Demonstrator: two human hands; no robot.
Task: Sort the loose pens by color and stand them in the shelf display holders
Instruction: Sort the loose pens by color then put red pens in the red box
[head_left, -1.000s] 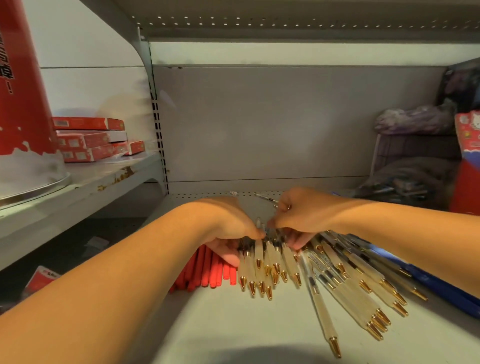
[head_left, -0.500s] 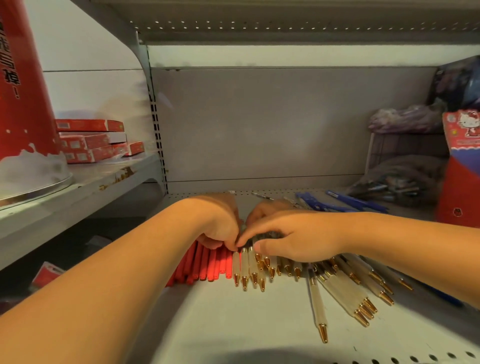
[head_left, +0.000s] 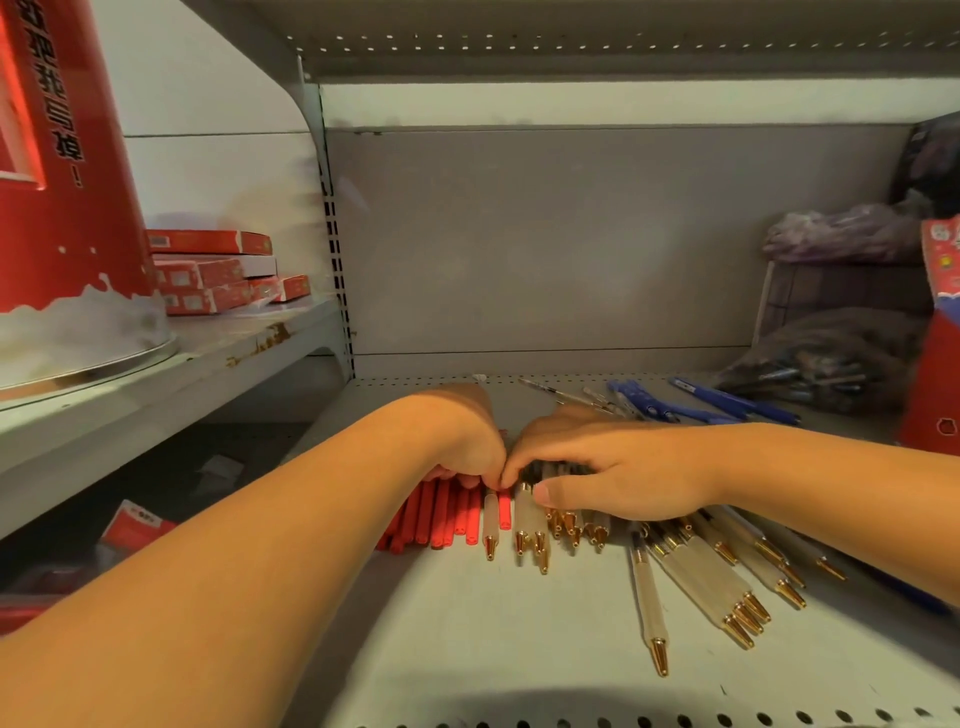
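The left hand and right hand meet over loose pens lying on the shelf. The left hand curls down onto the far ends of the red pens, packed side by side; its fingertips are hidden, so whether its grip holds any cannot be told. The right hand's grip is wide, its fingers lying flat across the white gold-tipped pens, just beside the red ones, with more fanned out under its forearm. Blue pens lie further back, near the rear wall. Red boxes are stacked on the neighbouring shelf to the left.
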